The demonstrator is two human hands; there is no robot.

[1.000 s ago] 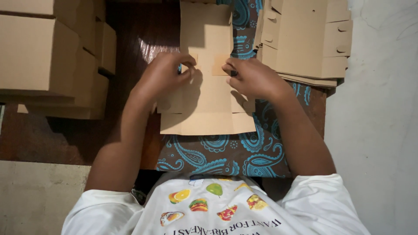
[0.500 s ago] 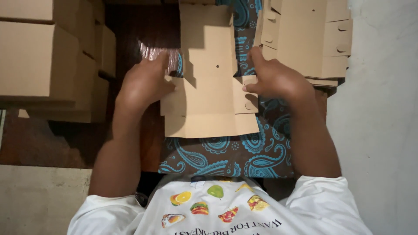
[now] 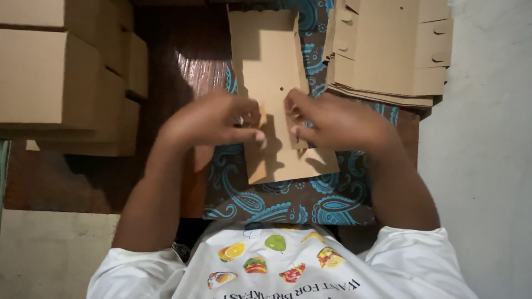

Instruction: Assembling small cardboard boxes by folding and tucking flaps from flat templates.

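Left hand (image 3: 213, 122): fingers pinched on the left edge of the cardboard sheet (image 3: 277, 83), thumb tip pressed to it.
Right hand (image 3: 338, 122): fingers curled onto the sheet's right edge, close beside the left hand.
Cardboard sheet: lies flat on the blue patterned cloth (image 3: 310, 205), mid-counter.
Stack of flat cardboard (image 3: 388, 50): upper right.
Folded boxes (image 3: 61, 77): piled at left.

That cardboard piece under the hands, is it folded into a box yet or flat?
Partly folded: the cardboard blank has its sides turned inward, lying on the patterned cloth, not yet a box.
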